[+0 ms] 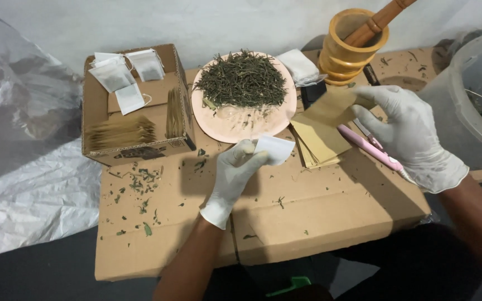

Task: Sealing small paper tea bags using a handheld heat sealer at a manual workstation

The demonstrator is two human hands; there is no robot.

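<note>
L hand (235, 167) gripping white tea bag (275, 149), R hand (405, 131) pinching brown envelope (336, 106) nr plate (224, 129).

One plate (225, 127), one mortar (348, 53), two hands (235, 170)

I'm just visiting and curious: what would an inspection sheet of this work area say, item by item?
Surface: flattened cardboard strewn with leaf bits.
Job's things: small white sachet; brown envelope lifted off the envelope stack.
Clutter: pink plate of dried leaves, cardboard box of sachets, wooden mortar with pestle, pink tool, clear plastic tub.
Hands: gloved left hand pinches the sachet; gloved right hand holds the brown envelope.
Cables: nothing seen.
Surroundings: pale wall, silvery plastic sheet.
</note>
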